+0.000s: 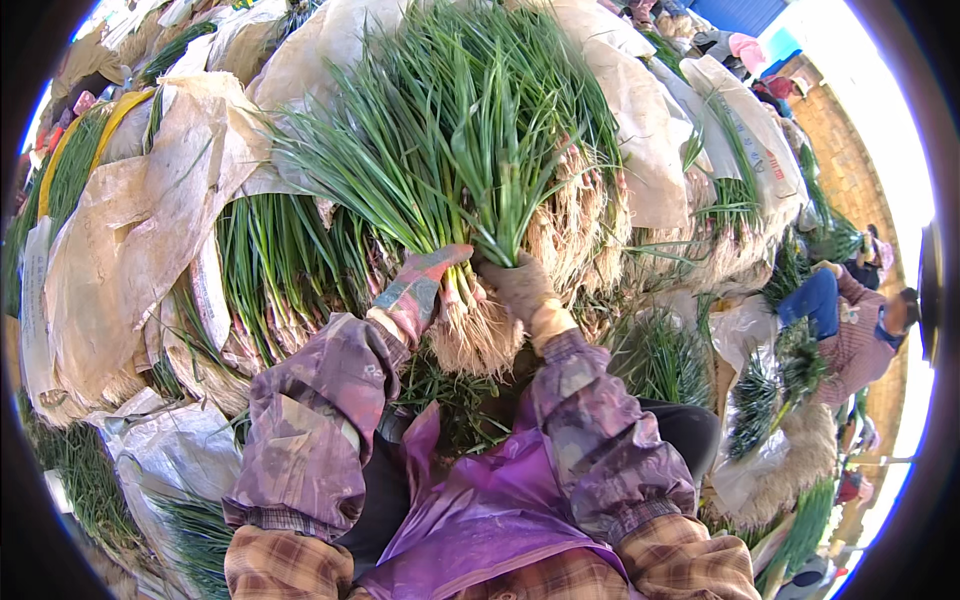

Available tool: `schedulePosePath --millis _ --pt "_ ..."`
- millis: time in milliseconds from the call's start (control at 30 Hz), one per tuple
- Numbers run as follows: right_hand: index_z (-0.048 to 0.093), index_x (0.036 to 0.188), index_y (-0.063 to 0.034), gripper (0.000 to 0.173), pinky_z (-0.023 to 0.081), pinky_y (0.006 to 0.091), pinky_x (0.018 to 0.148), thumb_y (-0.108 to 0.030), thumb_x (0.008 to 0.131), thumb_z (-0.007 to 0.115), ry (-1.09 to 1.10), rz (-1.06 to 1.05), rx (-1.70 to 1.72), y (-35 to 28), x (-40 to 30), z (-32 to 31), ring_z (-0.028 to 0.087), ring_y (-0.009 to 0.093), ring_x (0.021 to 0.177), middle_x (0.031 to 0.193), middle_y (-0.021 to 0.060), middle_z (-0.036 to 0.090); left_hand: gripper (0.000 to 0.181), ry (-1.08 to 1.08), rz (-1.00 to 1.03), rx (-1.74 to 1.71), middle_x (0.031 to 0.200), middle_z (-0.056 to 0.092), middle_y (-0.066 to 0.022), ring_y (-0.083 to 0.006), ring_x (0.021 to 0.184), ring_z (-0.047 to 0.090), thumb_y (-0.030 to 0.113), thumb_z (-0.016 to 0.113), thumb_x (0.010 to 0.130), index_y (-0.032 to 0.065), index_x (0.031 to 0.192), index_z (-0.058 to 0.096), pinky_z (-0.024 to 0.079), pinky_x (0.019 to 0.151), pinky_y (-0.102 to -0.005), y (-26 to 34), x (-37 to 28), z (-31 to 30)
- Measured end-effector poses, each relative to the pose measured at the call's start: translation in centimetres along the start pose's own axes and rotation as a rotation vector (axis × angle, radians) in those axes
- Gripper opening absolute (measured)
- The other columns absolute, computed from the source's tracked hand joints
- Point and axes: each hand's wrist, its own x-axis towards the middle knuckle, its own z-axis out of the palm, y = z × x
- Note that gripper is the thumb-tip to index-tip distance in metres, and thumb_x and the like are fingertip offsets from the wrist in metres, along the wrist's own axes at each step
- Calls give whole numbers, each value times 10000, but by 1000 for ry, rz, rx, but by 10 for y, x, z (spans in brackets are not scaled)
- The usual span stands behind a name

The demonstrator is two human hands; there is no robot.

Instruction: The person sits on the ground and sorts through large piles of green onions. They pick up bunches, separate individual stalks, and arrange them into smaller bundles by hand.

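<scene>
My left hand (416,289), in a patterned fabric glove, is closed around a bunch of scallions (405,187), thumb across the stalks. Their long green leaves fan away from me, and pale bulbs with a tangle of roots (476,337) hang below the grip. Beside it my right hand (521,289), in a brownish glove, is closed on a clump of green scallion leaves (510,202). Its fingertips are partly hidden, and where this clump parts from the bunch I cannot tell. Just beyond lies a large heap of scallions (577,202), roots towards me.
Woven plastic sacks (180,202) cover more scallions (285,262) at left. Similar sacks (637,127) stand at right. Loose leaves (457,397) litter the ground below my hands. A purple plastic apron (487,510) covers my lap. Another person (859,330) sits at far right among scallions.
</scene>
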Motion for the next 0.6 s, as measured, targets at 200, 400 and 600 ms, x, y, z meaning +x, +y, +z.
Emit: schedulePosePath --millis 200,400,600 --pt "603 1011 8 237 497 236 573 -147 833 628 121 101 689 -11 -43 -78 597 151 656 840 73 648 256 24 1 -27 768 602 -114 -198 639 620 185 584 873 -50 973 604 516 529 -289 8 -7 17" --pt "632 1002 19 273 480 276 659 -171 806 652 161 187 369 40 -19 -33 601 145 726 869 49 660 304 -70 34 -57 887 642 -121 -208 696 628 178 635 854 -25 1078 600 516 599 -299 -9 -4 12" --pt "658 1014 -22 285 477 264 667 -165 772 703 82 246 669 30 -25 -40 606 148 716 896 58 674 276 -77 17 -32 799 642 -159 -218 644 637 213 626 856 -19 999 586 518 579 -296 -13 0 18"
